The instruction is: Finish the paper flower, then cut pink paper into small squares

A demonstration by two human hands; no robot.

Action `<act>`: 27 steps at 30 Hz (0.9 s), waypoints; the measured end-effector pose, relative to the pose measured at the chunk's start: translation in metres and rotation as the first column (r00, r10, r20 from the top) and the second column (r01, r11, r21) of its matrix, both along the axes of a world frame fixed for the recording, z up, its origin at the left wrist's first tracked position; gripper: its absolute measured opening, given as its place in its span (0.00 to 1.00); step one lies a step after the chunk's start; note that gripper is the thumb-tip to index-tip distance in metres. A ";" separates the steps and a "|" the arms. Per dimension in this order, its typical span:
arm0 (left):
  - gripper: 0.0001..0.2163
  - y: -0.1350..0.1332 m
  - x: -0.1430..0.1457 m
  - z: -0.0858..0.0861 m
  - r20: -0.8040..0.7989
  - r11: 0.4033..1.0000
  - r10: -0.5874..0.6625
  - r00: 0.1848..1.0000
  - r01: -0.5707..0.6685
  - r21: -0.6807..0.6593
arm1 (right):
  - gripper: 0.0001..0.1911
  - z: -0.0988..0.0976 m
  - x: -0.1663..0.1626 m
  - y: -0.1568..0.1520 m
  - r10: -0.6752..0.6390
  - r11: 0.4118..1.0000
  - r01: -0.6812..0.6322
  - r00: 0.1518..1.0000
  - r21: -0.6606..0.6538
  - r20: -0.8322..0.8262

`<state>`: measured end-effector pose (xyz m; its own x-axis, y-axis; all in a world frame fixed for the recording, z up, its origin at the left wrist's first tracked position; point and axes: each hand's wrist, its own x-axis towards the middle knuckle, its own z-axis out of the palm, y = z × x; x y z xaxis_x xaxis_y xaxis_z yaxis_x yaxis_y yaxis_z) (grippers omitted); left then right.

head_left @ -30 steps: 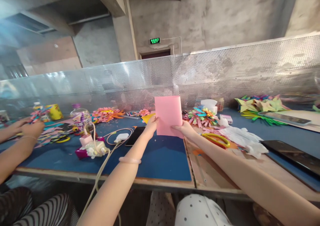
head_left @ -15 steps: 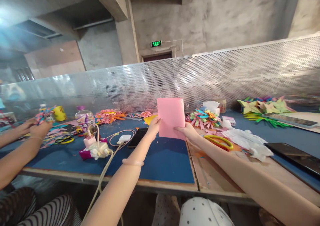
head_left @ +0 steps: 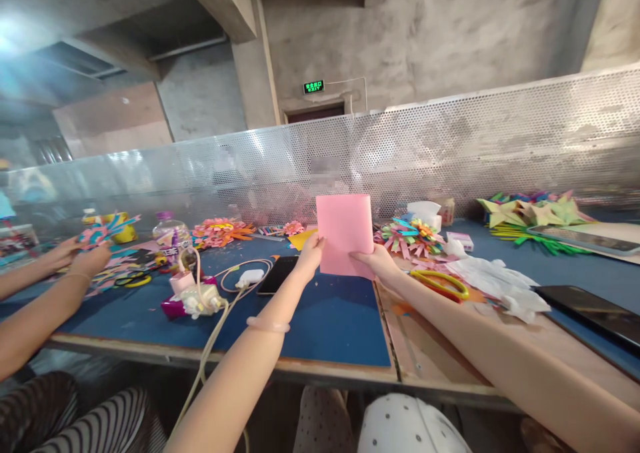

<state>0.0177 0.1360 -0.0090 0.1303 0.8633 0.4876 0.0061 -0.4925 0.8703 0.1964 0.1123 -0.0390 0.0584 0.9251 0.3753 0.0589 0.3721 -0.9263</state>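
A folded-looking sheet of pink paper is held upright above the blue table top. My left hand pinches its left edge, and my right hand grips the lower right edge with the thumb on the near face. Behind the paper, part of a yellow sheet shows on the table. A dark phone lies left of my left hand. Just right of my right hand are yellow-handled scissors and a pile of colourful paper flowers.
A power strip with plugs and cables sits at the left. Tissues and another phone lie at the right. A perforated metal screen stands along the back. At far left, a co-worker's hands hold a pink and blue paper piece.
The pink paper stays between my two hands, almost unmoved; the whole view has shifted slightly. The co-worker's paper piece has been turned and now shows its blue strips spread out.
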 end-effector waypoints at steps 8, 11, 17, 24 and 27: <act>0.07 0.002 -0.001 -0.003 -0.031 0.999 0.030 0.999 -0.029 0.038 | 0.21 -0.003 -0.001 0.003 0.006 1.000 -0.007 0.999 -0.018 -0.042; 0.07 0.003 -0.001 -0.004 -0.034 0.998 0.037 0.999 -0.034 0.060 | 0.20 -0.003 -0.001 0.003 0.004 1.000 -0.004 0.999 -0.005 -0.043; 0.07 0.005 -0.002 -0.005 -0.046 0.995 0.059 0.997 -0.055 0.083 | 0.19 0.000 -0.002 -0.001 0.002 1.000 -0.003 0.998 -0.015 -0.059; 0.07 -0.002 0.000 0.002 -0.097 0.980 0.178 0.979 -0.168 0.103 | 0.17 0.001 -0.004 -0.001 0.059 0.998 -0.061 0.993 -0.017 -0.105; 0.07 -0.004 0.001 0.004 -0.110 0.972 0.210 0.972 -0.195 0.127 | 0.19 0.000 -0.004 0.001 0.076 0.997 -0.078 0.989 -0.012 -0.126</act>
<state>0.0188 0.1322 -0.0055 0.0228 0.8171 0.5761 0.2181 -0.5664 0.7947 0.1927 0.1136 -0.0394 0.0326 0.9347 0.3539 -0.0863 0.3554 -0.9307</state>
